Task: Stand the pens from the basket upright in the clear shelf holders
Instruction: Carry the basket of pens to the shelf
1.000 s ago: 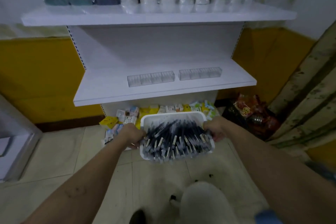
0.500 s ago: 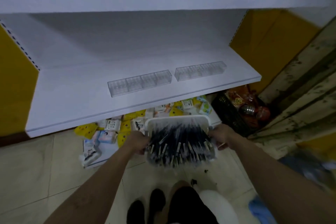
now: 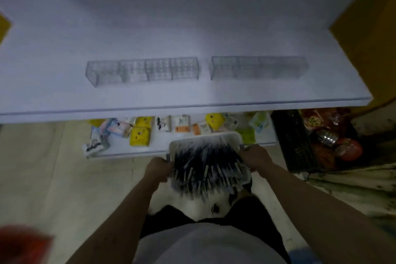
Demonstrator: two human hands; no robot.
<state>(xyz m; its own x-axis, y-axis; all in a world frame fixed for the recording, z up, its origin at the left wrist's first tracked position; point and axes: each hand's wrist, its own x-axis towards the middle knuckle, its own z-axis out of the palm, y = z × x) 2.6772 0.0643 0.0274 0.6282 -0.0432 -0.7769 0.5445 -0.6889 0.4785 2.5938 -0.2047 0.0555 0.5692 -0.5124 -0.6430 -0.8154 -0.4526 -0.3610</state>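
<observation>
Gripping basket [image 3: 204,138]: left hand [image 3: 159,168], right hand [image 3: 256,156]

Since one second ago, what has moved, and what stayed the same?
The white plastic basket of dark pens has come up close to the front edge of the white shelf, as the person stepped nearer. Nothing was let go: the left hand and right hand still grip its sides. The two clear plastic holders stay on the shelf, without pens.

Dim light; a broad white shelf board [image 3: 64,96] juts over pale beige floor tiles [image 3: 42,178], with a mustard-yellow wall [image 3: 364,17] at right.
</observation>
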